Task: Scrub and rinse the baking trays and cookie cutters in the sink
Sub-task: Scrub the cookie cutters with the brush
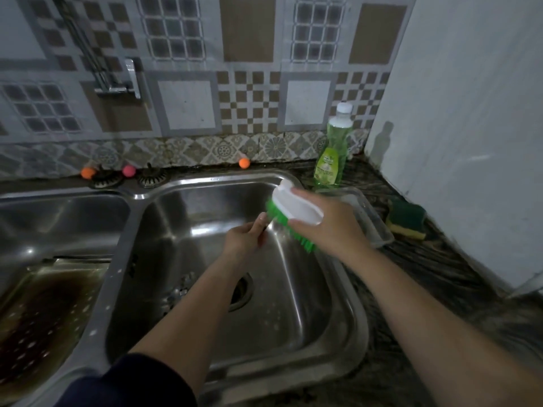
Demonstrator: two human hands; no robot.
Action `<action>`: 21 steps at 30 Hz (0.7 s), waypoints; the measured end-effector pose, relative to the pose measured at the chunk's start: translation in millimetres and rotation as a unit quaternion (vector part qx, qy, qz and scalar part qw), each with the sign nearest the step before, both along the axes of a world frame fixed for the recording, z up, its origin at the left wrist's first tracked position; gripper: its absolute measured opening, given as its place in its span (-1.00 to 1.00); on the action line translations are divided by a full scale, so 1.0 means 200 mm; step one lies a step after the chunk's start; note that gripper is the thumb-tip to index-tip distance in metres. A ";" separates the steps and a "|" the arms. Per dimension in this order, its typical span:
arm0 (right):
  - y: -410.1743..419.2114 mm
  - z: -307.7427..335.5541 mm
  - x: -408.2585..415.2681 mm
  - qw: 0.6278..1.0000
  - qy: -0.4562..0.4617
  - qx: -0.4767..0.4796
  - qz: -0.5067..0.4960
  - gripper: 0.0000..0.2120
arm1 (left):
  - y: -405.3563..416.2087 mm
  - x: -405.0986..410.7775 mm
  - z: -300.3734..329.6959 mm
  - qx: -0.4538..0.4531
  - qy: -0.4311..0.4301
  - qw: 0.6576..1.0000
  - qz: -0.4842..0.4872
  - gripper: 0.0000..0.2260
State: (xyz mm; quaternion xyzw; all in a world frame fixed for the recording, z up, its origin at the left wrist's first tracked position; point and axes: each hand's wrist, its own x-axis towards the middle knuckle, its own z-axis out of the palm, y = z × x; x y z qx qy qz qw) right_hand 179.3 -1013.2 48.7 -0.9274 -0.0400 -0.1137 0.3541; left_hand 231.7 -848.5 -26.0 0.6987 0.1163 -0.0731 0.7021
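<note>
Two basins are seen in the steel sink, taken as the landmark: a stained baking tray lies in its left basin, while the right basin holds only the drain. Above the right basin a white-backed green scrub brush is gripped by the right hand, and a small thin item, too blurred to name though judged a cookie cutter, is pinched by the left hand against the bristles. Scrubbing is judged under way; next, a rinse is called for at the tap behind the sink. A clear tray rests on the table right of the sink.
</note>
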 end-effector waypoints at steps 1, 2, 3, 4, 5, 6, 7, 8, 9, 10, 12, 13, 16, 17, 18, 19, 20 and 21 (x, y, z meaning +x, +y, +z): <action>0.03 -0.03 0.01 1.000 -0.007 0.004 0.005 -0.42 | 0.01 0.00 0.00 0.014 -0.004 1.000 -0.005 -0.68; 0.05 -0.05 0.02 1.000 -0.012 0.014 0.001 -0.42 | 0.02 -0.02 0.01 0.030 -0.007 0.999 -0.010 -0.69; 0.06 -0.06 0.04 1.000 -0.014 0.021 -0.005 -0.42 | 0.04 -0.01 0.00 0.046 -0.013 0.999 -0.012 -0.71; 0.07 -0.06 0.05 1.000 -0.017 0.024 -0.005 -0.42 | 0.05 -0.02 0.00 0.052 -0.016 0.998 -0.012 -0.74; 0.08 -0.06 0.05 1.000 -0.020 0.019 0.006 -0.43 | 0.07 -0.02 0.00 0.056 -0.027 0.998 -0.007 -0.76; 0.09 -0.06 0.04 0.999 -0.019 0.008 0.025 -0.43 | 0.09 -0.02 0.00 0.068 -0.046 0.997 0.002 -0.78; 0.11 -0.07 0.04 0.999 -0.016 -0.004 0.046 -0.43 | 0.11 -0.02 0.00 0.105 -0.073 0.992 0.006 -0.79; 0.11 -0.07 0.04 0.998 -0.012 -0.010 0.060 -0.43 | 0.13 -0.03 0.01 0.152 -0.101 0.983 0.010 -0.80; 0.11 -0.07 0.04 0.998 -0.009 -0.009 0.060 -0.42 | 0.15 -0.04 0.02 0.185 -0.131 0.974 0.009 -0.80; 0.12 -0.07 0.05 0.999 -0.008 -0.001 0.052 -0.42 | 0.17 -0.05 0.03 0.201 -0.154 0.967 0.006 -0.80; 0.13 -0.07 0.06 0.999 -0.018 -0.002 0.051 -0.41 | 0.20 -0.06 0.05 0.216 -0.183 0.959 0.012 -0.76; 0.15 -0.07 0.05 0.997 -0.029 -0.017 0.065 -0.41 | 0.22 -0.07 0.05 0.235 -0.197 0.952 0.026 -0.75; 0.18 -0.05 0.05 0.995 -0.043 -0.041 0.084 -0.42 | 0.27 -0.07 0.07 0.282 -0.239 0.928 0.050 -0.73; 0.18 -0.05 0.06 0.996 -0.040 -0.025 0.076 -0.42 | 0.28 -0.08 0.07 0.292 -0.252 0.922 0.039 -0.72; 0.18 -0.05 0.08 0.997 -0.037 -0.015 0.067 -0.42 | 0.30 -0.08 0.07 0.303 -0.266 0.915 0.031 -0.70; 0.19 -0.05 0.09 0.997 -0.036 -0.017 0.064 -0.42 | 0.31 -0.09 0.07 0.313 -0.277 0.908 0.026 -0.70; 0.21 -0.05 0.09 0.997 -0.033 -0.027 0.071 -0.42 | 0.33 -0.09 0.07 0.323 -0.292 0.900 0.024 -0.69; 0.23 -0.05 0.09 0.995 -0.034 -0.036 0.088 -0.42 | 0.35 -0.09 0.07 0.337 -0.308 0.890 0.018 -0.69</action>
